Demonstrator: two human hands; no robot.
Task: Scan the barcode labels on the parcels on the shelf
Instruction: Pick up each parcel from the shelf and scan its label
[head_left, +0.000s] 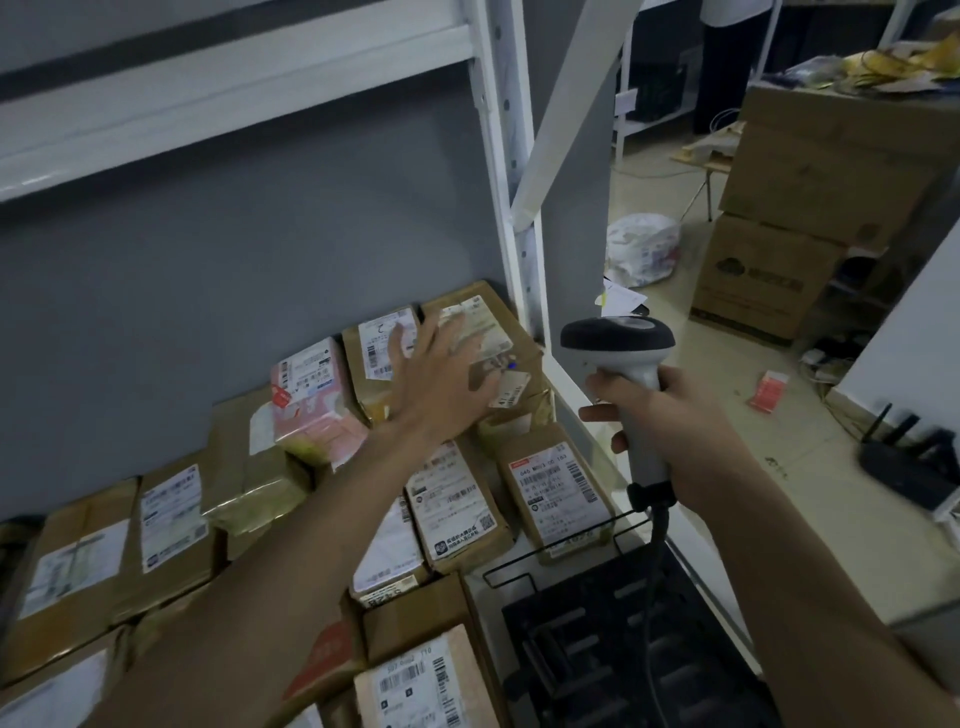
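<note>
Several brown cardboard parcels with white barcode labels lie on the shelf (571, 395). My left hand (441, 384) reaches forward with fingers spread, over a brown parcel (483, 322) at the back right corner; whether it touches is unclear. Beside that one stand another brown parcel (379, 343) and a pink parcel (311, 405). My right hand (670, 421) grips the white handle of a barcode scanner (618, 343) with a dark head, held upright to the right of the shelf post. Nearer me lies a labelled parcel (558, 493).
A white shelf post (519, 208) and a slanted brace stand at the shelf's right end. A black plastic crate (623, 649) sits below the scanner, whose cable hangs down. Stacked large cardboard boxes (810, 197), a white bag (644, 249) and a black router (904, 467) occupy the floor at the right.
</note>
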